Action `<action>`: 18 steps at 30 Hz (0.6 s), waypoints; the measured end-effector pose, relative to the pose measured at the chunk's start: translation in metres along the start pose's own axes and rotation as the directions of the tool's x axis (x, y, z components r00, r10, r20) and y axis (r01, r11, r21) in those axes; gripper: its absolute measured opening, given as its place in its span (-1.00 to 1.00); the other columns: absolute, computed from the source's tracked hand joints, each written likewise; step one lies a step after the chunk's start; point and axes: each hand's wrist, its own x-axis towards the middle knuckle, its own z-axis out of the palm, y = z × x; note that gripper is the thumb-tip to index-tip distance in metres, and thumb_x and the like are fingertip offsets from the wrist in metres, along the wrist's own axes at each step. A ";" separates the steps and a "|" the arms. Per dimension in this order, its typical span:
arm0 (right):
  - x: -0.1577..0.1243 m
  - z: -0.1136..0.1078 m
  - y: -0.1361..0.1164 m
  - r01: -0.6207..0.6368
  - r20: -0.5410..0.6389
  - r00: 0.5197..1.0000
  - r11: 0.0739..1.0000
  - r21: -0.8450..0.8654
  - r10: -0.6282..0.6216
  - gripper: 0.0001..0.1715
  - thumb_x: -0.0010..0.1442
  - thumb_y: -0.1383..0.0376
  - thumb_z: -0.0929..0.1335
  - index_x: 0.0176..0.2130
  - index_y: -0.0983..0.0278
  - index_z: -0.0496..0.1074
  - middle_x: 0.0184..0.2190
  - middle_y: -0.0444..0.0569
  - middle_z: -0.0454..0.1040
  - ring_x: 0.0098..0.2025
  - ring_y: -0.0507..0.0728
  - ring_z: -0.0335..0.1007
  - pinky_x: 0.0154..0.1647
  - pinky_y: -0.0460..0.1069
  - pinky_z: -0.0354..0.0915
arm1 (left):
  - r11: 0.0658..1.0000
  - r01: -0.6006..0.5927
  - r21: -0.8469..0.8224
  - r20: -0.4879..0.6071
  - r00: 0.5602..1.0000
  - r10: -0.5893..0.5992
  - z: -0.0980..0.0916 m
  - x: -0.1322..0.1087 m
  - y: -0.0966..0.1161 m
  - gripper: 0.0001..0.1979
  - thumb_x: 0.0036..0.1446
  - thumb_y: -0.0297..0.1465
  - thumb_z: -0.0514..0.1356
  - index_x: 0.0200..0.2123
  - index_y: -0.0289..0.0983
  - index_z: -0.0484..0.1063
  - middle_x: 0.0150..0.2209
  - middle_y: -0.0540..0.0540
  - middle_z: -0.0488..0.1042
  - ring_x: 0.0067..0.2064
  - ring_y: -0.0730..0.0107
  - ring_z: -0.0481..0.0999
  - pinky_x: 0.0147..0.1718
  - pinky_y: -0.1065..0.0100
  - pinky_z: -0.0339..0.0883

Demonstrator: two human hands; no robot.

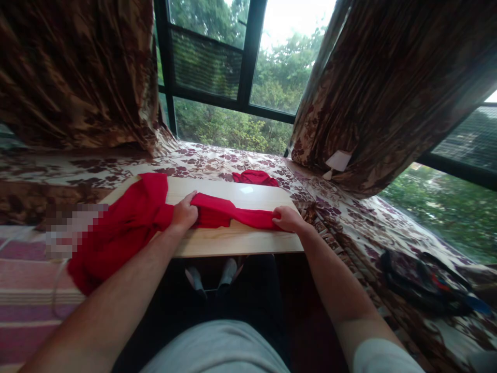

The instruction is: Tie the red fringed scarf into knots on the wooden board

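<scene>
- The red garment (116, 233) lay on the pale wooden board (233, 246) in front of the person, and its bulky part spread past the board's left end, above the striped cloth (27, 331).
- From this bulk, a narrow part, which looked like a sleeve (250, 216), ran to the right across the board. Its long axis went from one hand to the other, almost along the near edge, slanting slightly toward the person at the right.
- The left hand (185, 211) was nearer to the bulk, at the place where the narrow part began; the right hand (288, 218) was at the far end of it.
- The right hand had its fingers curled and appeared to pinch this end. The left hand was on the fabric, but its fingers were partly hidden, so I could not tell if it gripped or only pressed.
- The garment was plain bright red and soft. The bulk had many loose folds, while the narrow part was rather flat, wider near the left hand.
- Another red cloth (255, 178) lay just behind the board, on the floral cover (202, 166).
</scene>
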 end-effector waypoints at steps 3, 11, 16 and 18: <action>-0.001 0.003 -0.004 0.051 -0.021 0.999 0.997 0.053 -0.050 -0.62 0.15 0.20 0.41 -0.03 0.27 0.54 -0.08 0.05 0.58 -0.07 0.14 0.46 -0.05 -0.07 0.26 | 1.000 0.009 0.006 -0.019 1.000 -0.009 0.000 -0.001 0.002 -0.31 0.04 -0.59 0.07 0.30 -0.32 0.35 0.21 -0.15 0.46 0.28 0.10 0.38 0.30 0.22 0.20; 0.010 -0.004 -0.006 -0.007 0.152 0.988 1.000 0.014 0.005 -0.69 0.09 0.18 0.45 -0.15 0.25 0.56 -0.26 -0.03 0.58 -0.29 0.09 0.41 -0.36 -0.09 0.16 | 1.000 0.029 0.012 -0.015 0.999 -0.029 -0.001 -0.002 0.001 -0.26 0.03 -0.57 0.09 0.35 -0.29 0.26 0.22 -0.16 0.45 0.26 0.11 0.41 0.28 0.24 0.24; 0.006 -0.007 -0.003 0.048 0.134 0.989 0.997 0.058 -0.055 -0.84 0.11 0.24 0.41 -0.29 0.27 0.54 -0.39 -0.09 0.52 -0.40 0.04 0.30 -0.41 -0.08 0.08 | 0.999 0.039 0.022 -0.003 0.999 -0.039 0.000 -0.002 0.001 -0.26 0.03 -0.56 0.10 0.34 -0.29 0.27 0.21 -0.16 0.46 0.24 0.12 0.42 0.27 0.24 0.24; 0.004 -0.009 -0.001 0.070 0.109 0.991 0.992 0.110 -0.082 -0.89 0.11 0.30 0.40 -0.31 0.27 0.52 -0.40 -0.11 0.51 -0.40 0.03 0.29 -0.41 -0.09 0.09 | 0.999 0.037 0.021 0.000 0.999 -0.037 -0.001 -0.003 0.002 -0.27 0.04 -0.56 0.10 0.34 -0.29 0.27 0.21 -0.17 0.46 0.24 0.12 0.42 0.27 0.23 0.23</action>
